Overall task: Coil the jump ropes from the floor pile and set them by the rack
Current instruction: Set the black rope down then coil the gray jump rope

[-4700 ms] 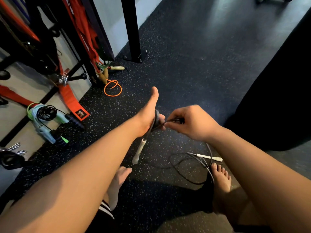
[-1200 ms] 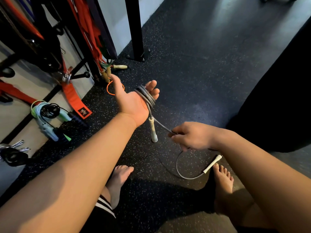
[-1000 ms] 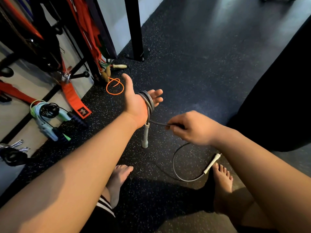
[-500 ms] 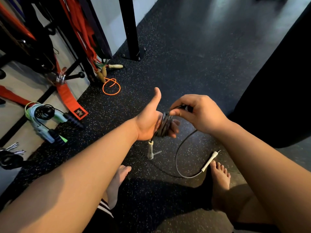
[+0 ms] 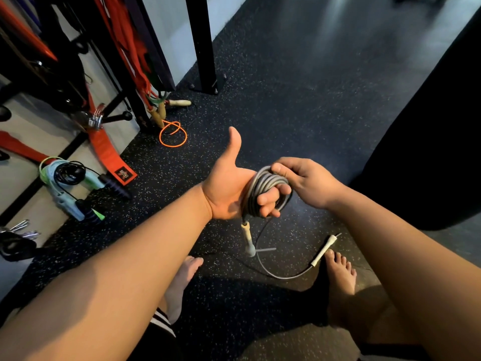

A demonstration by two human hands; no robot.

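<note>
The rope (image 5: 263,185) sits coiled around my left hand (image 5: 229,188), its fingers (image 5: 270,201) curled through the loops; my right hand (image 5: 309,179) pinches the top strand. The tail (image 5: 286,276) lies on the floor (image 5: 286,100) by my right foot (image 5: 339,276). I should lay each turn tight, without crossing.

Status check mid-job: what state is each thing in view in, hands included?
left hand: thumb up, fingers curled through coil
right hand: pinching coil's top
grey jump rope: mostly coiled, tail on floor
near handle: hanging below coil
far handle: lying by right foot
orange rope: looped beside rack
mint-handled rope: bundled, lying by rack
</note>
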